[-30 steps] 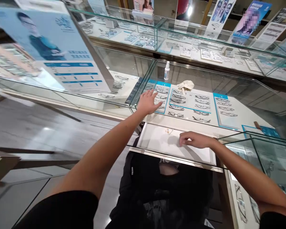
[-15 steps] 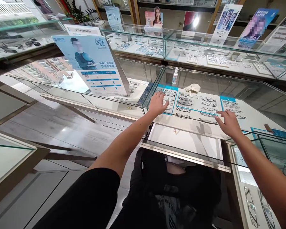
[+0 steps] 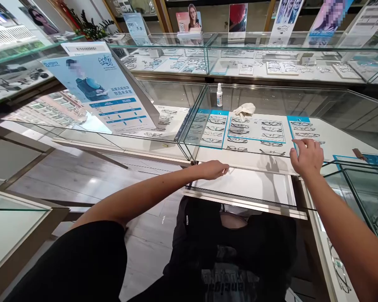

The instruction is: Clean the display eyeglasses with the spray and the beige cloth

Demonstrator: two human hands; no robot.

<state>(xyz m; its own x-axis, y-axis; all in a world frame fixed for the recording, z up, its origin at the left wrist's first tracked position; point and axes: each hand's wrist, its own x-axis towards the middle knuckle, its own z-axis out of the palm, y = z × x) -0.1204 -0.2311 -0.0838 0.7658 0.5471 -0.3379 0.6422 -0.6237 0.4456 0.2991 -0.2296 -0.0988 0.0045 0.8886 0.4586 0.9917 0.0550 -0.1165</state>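
My left hand [image 3: 214, 170] is closed, fingers bent together over the left part of the pulled-out white drawer [image 3: 255, 184]. Its fingertips overlap the spot of a small pale item [image 3: 231, 170] in the drawer; whether they grip it I cannot tell. At the front right of the glass display case [image 3: 189, 126], my right hand [image 3: 308, 157] is open, thumb apart from loosely bent fingers, with nothing visible in it. Beyond the hands, rows of eyeglasses [image 3: 237, 148] lie inside the case on white and blue-edged trays. A crumpled beige cloth [image 3: 245, 110] is behind them.
A white spray bottle [image 3: 219, 95] stands near the cloth. On the left, a large blue printed sign [image 3: 97, 92] leans on the glass. More glass cases with eyeglasses line the back. Another glass counter [image 3: 365, 197] borders my right arm.
My left hand has come down and back from above the glass to the drawer, and its fingers have closed. My right hand has moved slightly right. The view has shifted somewhat.
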